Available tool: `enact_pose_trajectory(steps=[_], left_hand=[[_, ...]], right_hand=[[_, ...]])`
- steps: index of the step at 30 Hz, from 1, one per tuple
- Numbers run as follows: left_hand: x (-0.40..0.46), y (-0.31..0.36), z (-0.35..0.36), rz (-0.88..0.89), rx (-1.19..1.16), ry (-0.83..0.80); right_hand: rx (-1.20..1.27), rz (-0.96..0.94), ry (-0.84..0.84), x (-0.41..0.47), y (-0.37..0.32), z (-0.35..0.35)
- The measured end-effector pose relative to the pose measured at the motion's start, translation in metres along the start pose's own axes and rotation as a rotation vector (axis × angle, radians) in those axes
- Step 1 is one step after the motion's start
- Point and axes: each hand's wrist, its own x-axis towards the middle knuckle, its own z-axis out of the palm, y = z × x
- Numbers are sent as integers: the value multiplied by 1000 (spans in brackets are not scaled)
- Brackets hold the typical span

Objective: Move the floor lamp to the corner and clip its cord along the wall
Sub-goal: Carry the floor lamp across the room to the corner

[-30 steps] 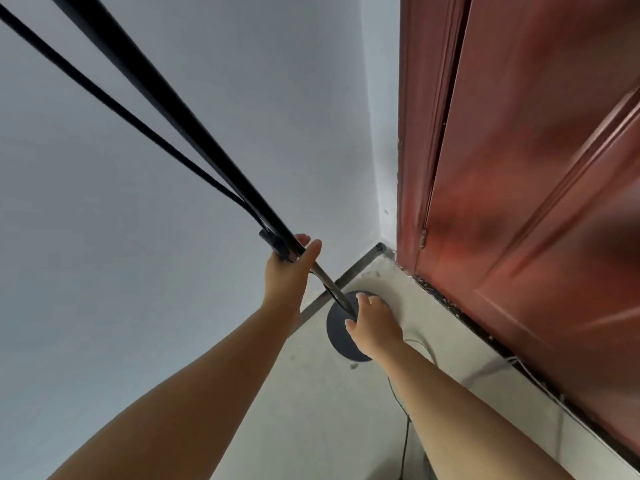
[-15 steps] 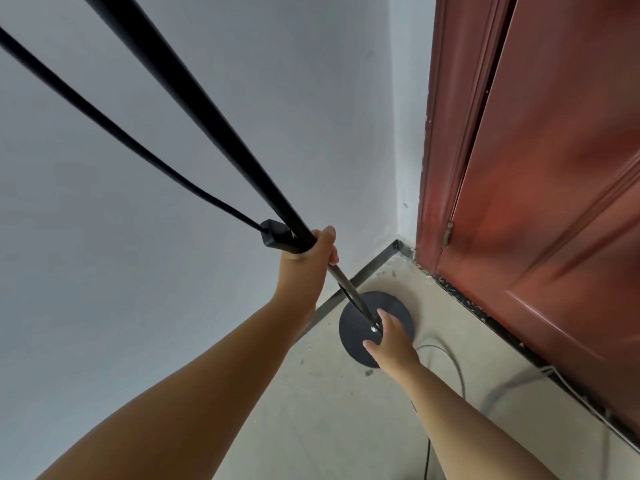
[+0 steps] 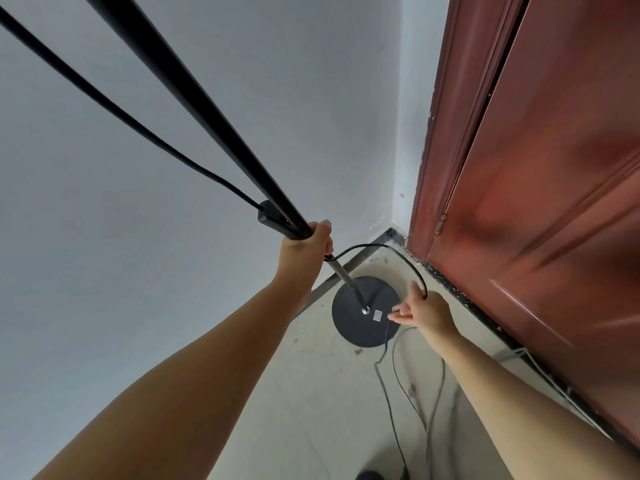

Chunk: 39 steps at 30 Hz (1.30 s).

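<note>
Corner floor: upright lamp pole in left fist, cord in right fingers.

The lamp base sat on the floor near the corner, with the wall to its left and behind it and the door to its right. The pole rose from the middle of the base toward the upper left. The left hand wrapped the pole above the base. The right hand was over the base's right edge, and the cord arched from the pole to that hand. More cord lay looped on the floor in front of the base.
</note>
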Motion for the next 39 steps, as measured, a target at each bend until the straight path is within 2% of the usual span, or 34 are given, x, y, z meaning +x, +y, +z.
enact_pose_trajectory(steps=[2,4,6,9,12,14,18,21,24,27,34,39], left_hand=[[1,1,-2,-20,6,8],[1,1,-3,-12,30,-1],[2,0,-3,-3,38,-21],[5,-4,-2,-15,24,-25],[2,-4,1,-61,-15,19],[-7,0,1,-83,-22,45],[-35,8,-5,-113,6,76],[-57,26,-13,-127,-9,78],[-82,58,-25,-113,-19,109],[-114,102,-42,-99,-35,148],[-222,207,-102,-59,-111,231],[-301,248,-158,-42,-132,328]], right_hand=[[158,-196,-145,-7,-33,13],[81,-343,-255,-11,-53,31],[-172,-415,-306,-8,-56,49],[-591,-572,-260,2,-52,74],[-761,-511,-257,6,-57,93],[-852,-377,-261,5,-60,99],[-926,-287,-302,-13,-61,102],[-1030,-281,-343,-42,-71,99],[-886,-318,-362,-79,-95,94],[-855,-302,-425,-131,-129,91],[-1008,-342,-565,-277,-190,102],[-1163,-397,-663,-368,-207,126]])
